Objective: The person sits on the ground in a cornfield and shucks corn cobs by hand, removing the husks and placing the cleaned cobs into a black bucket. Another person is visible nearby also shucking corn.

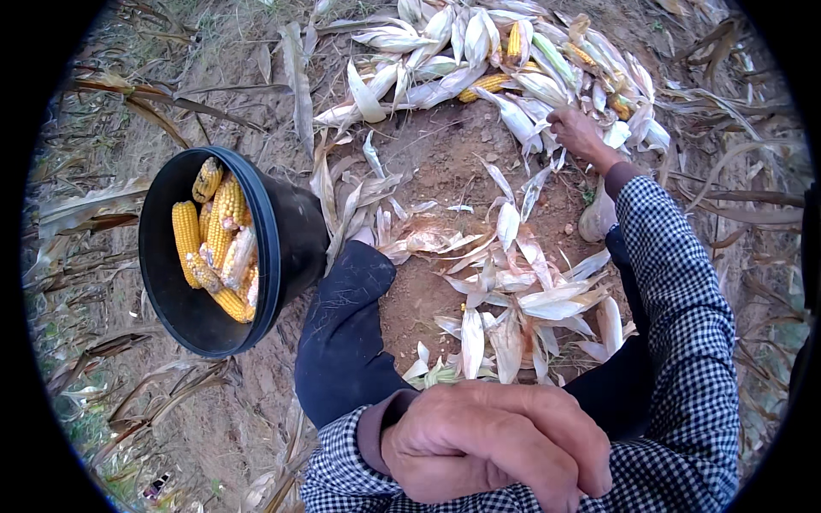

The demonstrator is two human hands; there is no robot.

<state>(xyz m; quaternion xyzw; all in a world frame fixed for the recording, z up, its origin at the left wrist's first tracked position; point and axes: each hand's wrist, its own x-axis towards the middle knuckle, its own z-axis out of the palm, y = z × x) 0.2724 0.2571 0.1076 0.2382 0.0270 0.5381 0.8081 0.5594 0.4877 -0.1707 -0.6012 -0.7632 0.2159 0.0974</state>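
Note:
My right hand (580,138) reaches out to the near edge of a pile of corn ears in dry husks (442,83). Its fingertips are at the pale husks there; whether they grip one is hidden. Close to the camera, my left hand (500,439) is raised over my lap with its fingers bent and together. The palm faces away, so I cannot see whether anything is in it. Some ears in the pile show bare yellow kernels, such as one yellow corn ear (485,86) near the middle.
A black plastic bucket (298,224) stands at my left, holding several husked corn cobs (218,234), some with patchy kernels. Torn husks (513,308) litter the soil between my legs. Dry corn stalks and leaves (154,96) lie on both sides.

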